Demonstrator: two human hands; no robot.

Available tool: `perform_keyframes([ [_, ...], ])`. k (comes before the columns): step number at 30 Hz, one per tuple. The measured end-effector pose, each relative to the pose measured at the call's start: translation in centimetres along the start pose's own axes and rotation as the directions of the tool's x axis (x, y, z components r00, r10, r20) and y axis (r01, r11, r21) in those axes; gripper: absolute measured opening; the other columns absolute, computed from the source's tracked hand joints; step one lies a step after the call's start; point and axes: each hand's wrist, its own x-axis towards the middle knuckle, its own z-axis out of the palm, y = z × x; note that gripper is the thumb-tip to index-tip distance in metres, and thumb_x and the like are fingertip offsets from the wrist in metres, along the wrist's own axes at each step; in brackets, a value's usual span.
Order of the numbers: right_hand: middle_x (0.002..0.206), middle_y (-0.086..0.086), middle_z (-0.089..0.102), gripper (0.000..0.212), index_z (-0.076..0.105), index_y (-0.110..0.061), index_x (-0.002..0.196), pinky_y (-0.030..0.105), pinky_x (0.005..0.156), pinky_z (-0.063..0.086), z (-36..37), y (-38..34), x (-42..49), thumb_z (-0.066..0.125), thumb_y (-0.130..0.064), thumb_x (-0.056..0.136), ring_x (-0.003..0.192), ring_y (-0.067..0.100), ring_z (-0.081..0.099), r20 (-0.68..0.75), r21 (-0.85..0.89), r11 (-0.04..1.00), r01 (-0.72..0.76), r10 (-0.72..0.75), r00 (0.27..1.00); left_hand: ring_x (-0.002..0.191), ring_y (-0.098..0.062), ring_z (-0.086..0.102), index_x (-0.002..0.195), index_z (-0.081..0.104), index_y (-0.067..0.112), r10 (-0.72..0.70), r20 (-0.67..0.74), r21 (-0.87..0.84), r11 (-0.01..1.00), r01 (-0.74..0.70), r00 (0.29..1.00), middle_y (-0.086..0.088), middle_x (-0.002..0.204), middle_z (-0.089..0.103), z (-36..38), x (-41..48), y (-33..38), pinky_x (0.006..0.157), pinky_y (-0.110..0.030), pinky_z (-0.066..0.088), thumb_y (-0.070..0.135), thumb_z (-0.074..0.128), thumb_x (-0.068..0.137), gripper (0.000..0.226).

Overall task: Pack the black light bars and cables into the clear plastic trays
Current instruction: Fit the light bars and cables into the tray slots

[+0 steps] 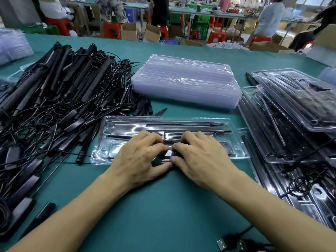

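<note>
Tray (pixel 109 124) of clear plastic, flat on the green tabletop (pixel 163 206), long side across the view, just ahead of both forearms. Carries one long black light bar (pixel 181 124) in the far slot and a second bar (pixel 120 137) in the next slot, hidden at its middle under fingers.

Left grip (pixel 140 157) and right grip (pixel 201 157) side by side over the tray's near middle, knuckles up, fingers curled down onto the moulded recesses. Both clenched on a small black piece (pixel 170 154) at the near edge of the tray, with index fingertips meeting above it and thumbs touching tip to tip below it. Too hidden to tell what kind of part.

Left of the tray: big tangled pile (pixel 63 91) of loose black light bars and thin cables, reaching the tray's left end, with a few short black spikes just beyond the far rim. Beyond the tray, apart from it: stack of empty trays (pixel 185 82), neatly nested. Right of the tray: filled trays (pixel 291 110), heaped crookedly and overlapping, with bars and coiled cable visible through the plastic. Near the bottom edge, right of centre: two USB plugs (pixel 222 244) on black leads, lying on the tabletop. Far back, blurred: people at other benches, red stools, cardboard boxes.
</note>
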Motion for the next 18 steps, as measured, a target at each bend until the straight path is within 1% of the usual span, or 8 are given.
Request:
perform_keyframes([
  [2, 0.112, -0.002, 0.05, 0.039, 0.059, -0.028, 0.111, 0.038, 0.087, 0.042, 0.0, -0.5, 0.0, 0.032, -0.052, 0.097, 0.104, 0.026, 0.051, -0.01, -0.012, 1.0, 0.007, -0.007, 1.0, 0.092, -0.024, 0.062, 0.097, 0.077, 0.018, -0.008, 0.022, 0.026, 1.0, 0.007, 1.0, 0.0, 0.1, 0.068, -0.1, 0.0, 0.0, 0.083, -0.039, 0.052, 0.049, 0.063, 0.083, 0.037],
  [4, 0.11, 0.001, 0.051, 0.038, 0.059, -0.023, 0.107, 0.038, 0.082, 0.042, 0.0, -0.8, 0.0, 0.03, -0.046, 0.099, 0.1, 0.029, 0.054, -0.017, -0.019, 1.0, 0.012, -0.012, 1.0, 0.091, -0.024, 0.065, 0.096, 0.076, 0.018, -0.059, 0.037, -0.007, 0.998, 0.059, 0.998, -0.001, 0.104, 0.068, -0.1, 0.0, 0.3, 0.079, -0.038, 0.054, 0.049, 0.06, 0.083, 0.037],
  [8, 0.106, 0.005, 0.051, 0.036, 0.059, -0.019, 0.105, 0.037, 0.071, 0.032, -0.6, -1.4, 0.8, 0.03, -0.04, 0.1, 0.094, 0.032, 0.057, -0.014, -0.05, 0.998, 0.048, -0.049, 0.999, 0.092, -0.022, 0.07, 0.096, 0.078, 0.021, -0.101, 0.063, -0.03, 0.994, 0.103, 0.993, 0.002, 0.108, 0.073, -0.3, -0.1, 0.6, 0.077, -0.031, 0.057, 0.05, 0.054, 0.081, 0.04],
  [10, 0.106, 0.006, 0.052, 0.035, 0.059, -0.017, 0.104, 0.037, 0.073, 0.035, -0.6, -1.7, 1.0, 0.031, -0.037, 0.1, 0.094, 0.033, 0.056, -0.007, -0.046, 0.996, 0.07, -0.071, 0.997, 0.094, -0.022, 0.071, 0.098, 0.078, 0.023, -0.118, 0.077, -0.029, 0.992, 0.12, 0.99, 0.004, 0.108, 0.073, -0.2, 0.0, 0.4, 0.078, -0.031, 0.057, 0.051, 0.053, 0.081, 0.041],
  [12, 0.107, 0.007, 0.051, 0.033, 0.058, -0.018, 0.103, 0.04, 0.081, 0.042, -0.4, -1.6, 1.0, 0.032, -0.037, 0.099, 0.095, 0.033, 0.053, 0.0, -0.005, 0.998, 0.069, -0.069, 0.998, 0.094, -0.023, 0.07, 0.101, 0.078, 0.024, -0.13, 0.098, -0.041, 0.99, 0.135, 0.987, 0.004, 0.108, 0.073, -0.3, 0.0, 0.2, 0.08, -0.033, 0.058, 0.053, 0.052, 0.082, 0.043],
  [14, 0.106, 0.007, 0.051, 0.033, 0.058, -0.019, 0.103, 0.041, 0.087, 0.043, -0.4, -1.1, 1.2, 0.032, -0.038, 0.099, 0.096, 0.033, 0.052, -0.004, 0.034, 0.997, 0.075, -0.075, 0.997, 0.095, -0.024, 0.069, 0.103, 0.077, 0.024, -0.125, 0.117, -0.046, 0.99, 0.131, 0.985, 0.004, 0.109, 0.072, -0.2, 0.1, 0.0, 0.08, -0.036, 0.057, 0.056, 0.052, 0.083, 0.045],
  [16, 0.104, 0.008, 0.055, 0.033, 0.062, -0.019, 0.099, 0.037, 0.084, 0.039, -0.9, 0.0, 2.0, 0.035, -0.036, 0.099, 0.097, 0.031, 0.053, 0.003, 0.058, 0.992, 0.115, -0.115, 0.993, 0.097, -0.022, 0.067, 0.105, 0.076, 0.026, -0.122, 0.123, -0.04, 0.991, 0.128, 0.985, 0.005, 0.111, 0.071, -0.2, 0.1, 0.0, 0.083, -0.036, 0.056, 0.062, 0.051, 0.083, 0.049],
  [18, 0.102, 0.006, 0.063, 0.024, 0.068, -0.024, 0.096, 0.032, 0.075, 0.036, -1.6, 1.0, 3.3, 0.046, -0.035, 0.096, 0.098, 0.028, 0.057, 0.047, 0.115, 0.986, 0.122, -0.128, 0.991, 0.101, -0.021, 0.066, 0.107, 0.076, 0.028, -0.129, 0.131, -0.028, 0.991, 0.134, 0.983, 0.006, 0.114, 0.071, -0.3, 0.0, -0.1, 0.085, -0.034, 0.055, 0.067, 0.049, 0.082, 0.054],
])
